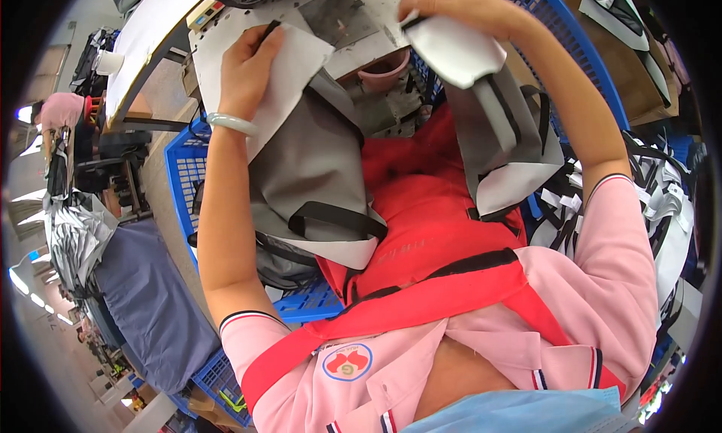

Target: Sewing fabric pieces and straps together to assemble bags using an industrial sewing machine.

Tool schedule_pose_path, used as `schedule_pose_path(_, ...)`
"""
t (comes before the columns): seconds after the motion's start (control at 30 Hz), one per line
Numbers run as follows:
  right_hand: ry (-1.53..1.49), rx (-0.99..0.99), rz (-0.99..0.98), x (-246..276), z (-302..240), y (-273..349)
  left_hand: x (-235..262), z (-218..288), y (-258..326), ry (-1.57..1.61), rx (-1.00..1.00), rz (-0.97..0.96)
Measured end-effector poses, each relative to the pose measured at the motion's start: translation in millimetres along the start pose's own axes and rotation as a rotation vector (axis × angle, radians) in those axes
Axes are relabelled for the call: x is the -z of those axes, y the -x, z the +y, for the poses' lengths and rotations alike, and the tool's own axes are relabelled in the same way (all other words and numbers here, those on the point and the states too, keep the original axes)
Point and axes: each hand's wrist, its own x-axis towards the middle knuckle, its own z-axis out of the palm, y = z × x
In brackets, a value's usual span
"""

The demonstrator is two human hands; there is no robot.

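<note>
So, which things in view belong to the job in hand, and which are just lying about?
Likely in the job:
left grey fabric, held by the left hand
right grey fabric, held by the right hand

Likely just lying about:
pink bowl
dark blue cloth

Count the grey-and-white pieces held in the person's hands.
2. The left piece is in the left hand; the right piece is in the right hand. Others may be hidden behind their folds.
</note>
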Motion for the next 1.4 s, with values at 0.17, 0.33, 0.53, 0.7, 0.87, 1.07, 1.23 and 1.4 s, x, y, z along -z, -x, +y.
schedule_pose_path(0.17,0.166,0.359,0.002,-73.3,-24.6,35.7,-33.6,14.4,19.5,0.329,0.140,-0.132)
schedule_pose_path(0.33,0.033,0.423,-0.037,-89.3,-25.9,34.4,-72.0,9.6,44.2,0.415,0.184,-0.322)
schedule_pose_path(0.53,-0.089,0.212,-0.034,-82.8,-9.4,28.0,-69.0,-5.7,77.1,0.198,-0.237,-0.046)
schedule_pose_path(0.7,-0.244,0.040,-0.016,-84.7,-8.8,23.4,-57.3,-5.6,101.3,0.152,-0.126,-0.112)
schedule_pose_path(0.87,-0.225,0.031,-0.042,-88.8,-12.2,22.2,-54.0,-8.6,99.1,0.313,0.032,-0.105)
schedule_pose_path(1.07,-0.193,0.064,-0.046,-90.2,-13.7,24.2,-53.8,-10.8,99.0,0.327,-0.022,-0.126)
schedule_pose_path(1.23,-0.200,0.001,-0.097,-72.3,-3.6,22.1,-41.4,-5.5,101.4,0.064,-0.235,-0.072)
schedule_pose_path(1.4,-0.490,-0.034,0.066,-36.4,9.1,35.2,17.7,-55.4,135.3,0.047,-0.097,0.385)
